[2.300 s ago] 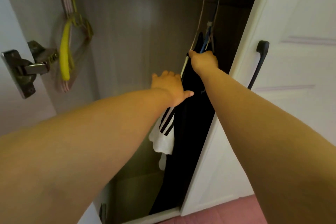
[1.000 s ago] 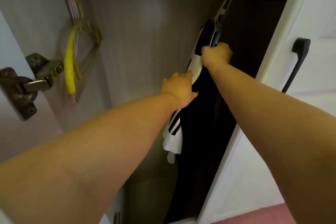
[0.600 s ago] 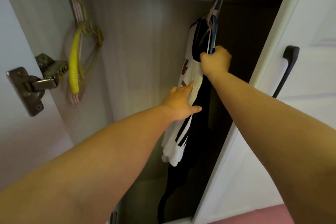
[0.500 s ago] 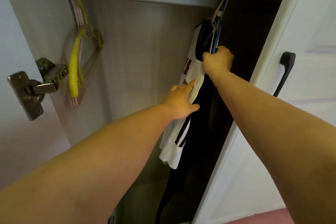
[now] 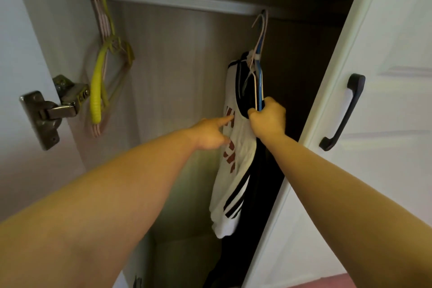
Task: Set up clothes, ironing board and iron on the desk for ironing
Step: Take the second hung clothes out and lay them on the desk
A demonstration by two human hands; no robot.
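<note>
A white shirt (image 5: 236, 170) with red lettering and black stripes hangs from the wardrobe rail (image 5: 182, 0), at its right end. A dark garment (image 5: 257, 194) hangs right behind it. Both are on blue and white hangers (image 5: 259, 77). My right hand (image 5: 268, 119) grips the hangers' lower bars at the neck of the clothes. My left hand (image 5: 210, 133) reaches in from the left, its index finger and thumb touching the shirt's front edge. No ironing board, iron or desk is in view.
Several bare hangers, one yellow (image 5: 97, 91), hang at the rail's left end. The white right door (image 5: 385, 147) with a black handle (image 5: 343, 112) stands close beside my right arm. A metal hinge (image 5: 46, 112) juts from the left door.
The white shirt has swung further out to face me, showing more of its red lettering. My left hand has slid up its front, from a flat press to a fingertip touch. My right hand keeps its grip.
</note>
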